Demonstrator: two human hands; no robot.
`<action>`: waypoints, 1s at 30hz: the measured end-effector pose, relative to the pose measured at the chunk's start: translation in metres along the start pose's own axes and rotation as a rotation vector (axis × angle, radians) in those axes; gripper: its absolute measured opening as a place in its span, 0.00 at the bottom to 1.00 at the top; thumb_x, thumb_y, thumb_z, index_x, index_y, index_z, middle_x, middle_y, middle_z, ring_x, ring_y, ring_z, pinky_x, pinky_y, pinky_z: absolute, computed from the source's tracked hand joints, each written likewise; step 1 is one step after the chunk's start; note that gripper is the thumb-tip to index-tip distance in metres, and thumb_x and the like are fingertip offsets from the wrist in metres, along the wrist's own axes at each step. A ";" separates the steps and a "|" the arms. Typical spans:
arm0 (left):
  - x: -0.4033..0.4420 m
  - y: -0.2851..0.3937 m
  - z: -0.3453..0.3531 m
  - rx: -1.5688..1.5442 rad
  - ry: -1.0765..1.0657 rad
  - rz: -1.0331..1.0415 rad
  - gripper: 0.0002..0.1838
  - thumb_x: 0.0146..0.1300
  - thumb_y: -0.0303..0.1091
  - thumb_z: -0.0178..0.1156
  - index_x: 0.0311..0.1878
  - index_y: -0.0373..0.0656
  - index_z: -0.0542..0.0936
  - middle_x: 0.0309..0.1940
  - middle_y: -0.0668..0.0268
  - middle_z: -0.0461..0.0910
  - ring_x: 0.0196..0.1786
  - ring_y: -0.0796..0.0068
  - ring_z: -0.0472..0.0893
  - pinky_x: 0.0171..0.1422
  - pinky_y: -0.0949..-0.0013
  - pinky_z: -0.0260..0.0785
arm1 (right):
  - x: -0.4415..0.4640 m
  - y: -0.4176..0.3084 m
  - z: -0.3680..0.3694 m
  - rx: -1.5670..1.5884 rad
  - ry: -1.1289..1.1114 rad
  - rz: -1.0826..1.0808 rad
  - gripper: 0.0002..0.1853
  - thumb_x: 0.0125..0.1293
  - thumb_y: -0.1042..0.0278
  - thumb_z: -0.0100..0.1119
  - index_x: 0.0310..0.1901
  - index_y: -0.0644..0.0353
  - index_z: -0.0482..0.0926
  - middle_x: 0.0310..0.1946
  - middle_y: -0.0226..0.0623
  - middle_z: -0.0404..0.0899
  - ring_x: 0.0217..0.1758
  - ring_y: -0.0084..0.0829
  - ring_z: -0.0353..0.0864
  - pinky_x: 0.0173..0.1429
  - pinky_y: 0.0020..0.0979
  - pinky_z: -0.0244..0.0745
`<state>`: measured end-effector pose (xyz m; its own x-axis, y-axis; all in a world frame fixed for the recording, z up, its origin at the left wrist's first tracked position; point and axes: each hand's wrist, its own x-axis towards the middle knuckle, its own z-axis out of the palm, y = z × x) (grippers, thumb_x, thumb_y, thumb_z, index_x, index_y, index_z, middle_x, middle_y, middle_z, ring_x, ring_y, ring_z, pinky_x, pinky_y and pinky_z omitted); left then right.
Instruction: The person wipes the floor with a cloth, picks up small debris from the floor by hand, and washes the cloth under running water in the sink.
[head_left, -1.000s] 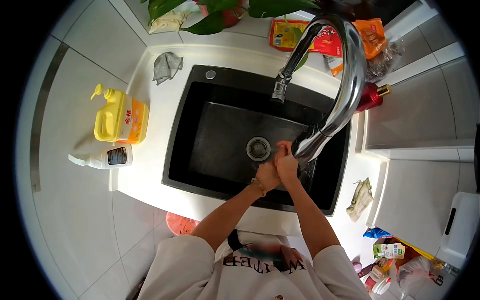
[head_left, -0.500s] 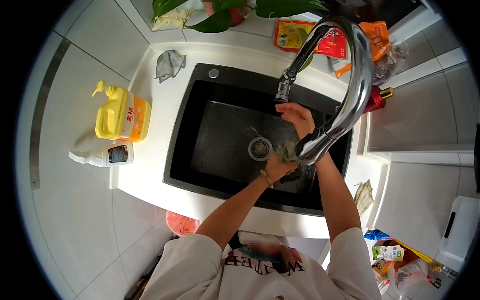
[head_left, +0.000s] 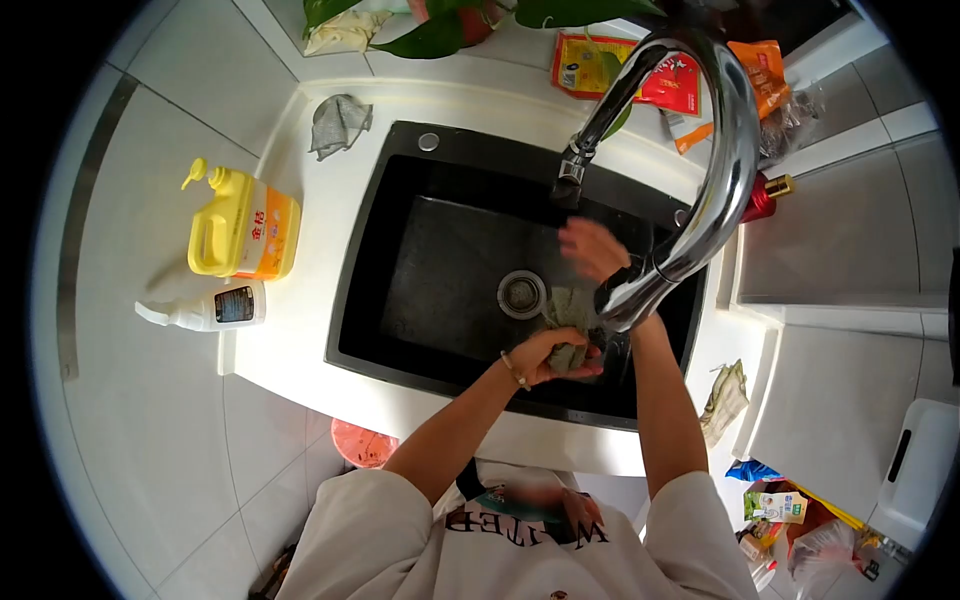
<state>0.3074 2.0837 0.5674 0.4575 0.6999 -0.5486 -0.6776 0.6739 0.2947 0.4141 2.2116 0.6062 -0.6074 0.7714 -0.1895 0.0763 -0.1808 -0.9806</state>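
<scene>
My left hand [head_left: 552,357] is closed around a wet-looking grey-green cloth [head_left: 568,308], low in the right half of the dark sink [head_left: 440,270]. Part of the cloth sticks out beyond the fingers, beside the drain [head_left: 522,295]. My right hand [head_left: 594,248] is just below the spout of the chrome faucet [head_left: 740,150], its fingers stretched out and slightly blurred, with nothing seen in them. The thick faucet base covers my right wrist. I cannot make out whether water is running.
On the left stand a yellow jug [head_left: 245,225] and a white spray bottle [head_left: 215,307]. A grey rag [head_left: 340,126] lies at the back left corner, another cloth [head_left: 725,402] on the right counter. Food packets [head_left: 670,85], a red bottle [head_left: 762,197] and plant leaves [head_left: 430,40] line the back.
My left hand has drawn the cloth toward me, and more of the cloth shows. The right hand has dropped slightly away from the spout.
</scene>
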 end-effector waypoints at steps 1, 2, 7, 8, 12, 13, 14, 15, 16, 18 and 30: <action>-0.004 0.000 0.001 -0.092 -0.059 -0.091 0.14 0.59 0.32 0.55 0.46 0.34 0.72 0.35 0.54 0.78 0.35 0.63 0.82 0.29 0.73 0.77 | -0.007 0.054 -0.013 -0.012 -0.060 0.085 0.31 0.64 0.50 0.52 0.63 0.60 0.62 0.58 0.38 0.70 0.59 0.33 0.71 0.63 0.35 0.64; -0.004 -0.004 -0.001 -0.094 -0.056 -0.089 0.14 0.59 0.32 0.55 0.46 0.34 0.72 0.35 0.54 0.78 0.35 0.63 0.82 0.29 0.73 0.77 | -0.026 0.039 -0.003 0.265 -0.195 0.168 0.37 0.60 0.46 0.57 0.64 0.61 0.60 0.59 0.44 0.69 0.60 0.39 0.70 0.65 0.39 0.64; -0.011 -0.021 0.010 -0.237 -0.284 -0.213 0.17 0.58 0.38 0.55 0.43 0.32 0.73 0.29 0.57 0.75 0.21 0.76 0.72 0.16 0.83 0.64 | -0.071 0.024 0.022 0.788 -0.332 0.187 0.41 0.59 0.55 0.60 0.69 0.61 0.52 0.58 0.52 0.68 0.60 0.46 0.70 0.66 0.44 0.64; -0.015 -0.020 0.016 -0.214 -0.262 -0.250 0.17 0.57 0.37 0.56 0.42 0.31 0.73 0.28 0.58 0.75 0.20 0.78 0.71 0.15 0.84 0.61 | -0.077 0.016 0.026 0.817 -0.243 0.192 0.41 0.59 0.58 0.59 0.69 0.62 0.49 0.51 0.50 0.74 0.54 0.44 0.74 0.61 0.44 0.67; -0.022 -0.019 0.031 -0.160 -0.286 -0.411 0.14 0.59 0.36 0.57 0.40 0.32 0.74 0.27 0.62 0.74 0.20 0.81 0.70 0.18 0.83 0.61 | -0.083 0.018 0.015 0.723 -0.254 0.189 0.40 0.59 0.59 0.60 0.68 0.64 0.52 0.36 0.41 0.77 0.43 0.35 0.76 0.50 0.38 0.72; -0.021 -0.021 0.033 -0.159 -0.285 -0.412 0.14 0.59 0.36 0.57 0.40 0.32 0.74 0.27 0.62 0.74 0.20 0.81 0.70 0.18 0.83 0.61 | -0.083 0.018 0.015 0.802 -0.250 0.196 0.38 0.60 0.59 0.60 0.67 0.65 0.54 0.30 0.36 0.74 0.37 0.30 0.74 0.44 0.34 0.71; -0.019 -0.023 0.036 -0.124 -0.297 -0.342 0.13 0.59 0.35 0.57 0.40 0.33 0.75 0.26 0.63 0.74 0.20 0.81 0.70 0.18 0.82 0.60 | -0.082 0.013 0.016 0.880 -0.246 0.204 0.36 0.60 0.58 0.60 0.65 0.67 0.57 0.24 0.32 0.71 0.32 0.25 0.72 0.37 0.30 0.70; -0.020 -0.023 0.039 -0.089 -0.309 -0.271 0.12 0.60 0.34 0.58 0.40 0.34 0.75 0.26 0.65 0.74 0.20 0.82 0.71 0.18 0.81 0.59 | -0.082 0.007 0.017 0.882 -0.246 0.204 0.36 0.60 0.58 0.60 0.65 0.67 0.57 0.24 0.32 0.71 0.32 0.25 0.72 0.37 0.30 0.70; -0.022 -0.024 0.041 -0.089 -0.308 -0.271 0.12 0.60 0.34 0.58 0.40 0.34 0.75 0.26 0.65 0.74 0.20 0.82 0.71 0.18 0.81 0.59 | -0.082 -0.002 0.016 0.757 -0.218 0.240 0.34 0.61 0.58 0.60 0.63 0.68 0.60 0.22 0.30 0.69 0.29 0.22 0.70 0.33 0.28 0.68; -0.031 -0.019 0.054 0.050 -0.302 -0.136 0.08 0.58 0.30 0.61 0.38 0.38 0.75 0.24 0.67 0.73 0.19 0.83 0.69 0.17 0.80 0.56 | -0.079 -0.025 0.019 0.632 -0.190 0.274 0.31 0.61 0.58 0.60 0.60 0.69 0.63 0.19 0.28 0.67 0.25 0.20 0.68 0.29 0.25 0.67; 0.008 -0.041 0.024 0.978 0.268 0.623 0.19 0.48 0.39 0.70 0.34 0.35 0.74 0.22 0.61 0.79 0.22 0.68 0.79 0.27 0.70 0.70 | -0.066 0.034 0.027 0.061 0.179 0.130 0.13 0.69 0.65 0.51 0.49 0.65 0.74 0.14 0.26 0.64 0.17 0.18 0.65 0.24 0.23 0.63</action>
<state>0.3528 2.0678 0.5698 -0.0088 0.9773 -0.2116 0.0402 0.2117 0.9765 0.4353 2.1383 0.5865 -0.4449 0.8343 -0.3255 0.0937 -0.3181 -0.9434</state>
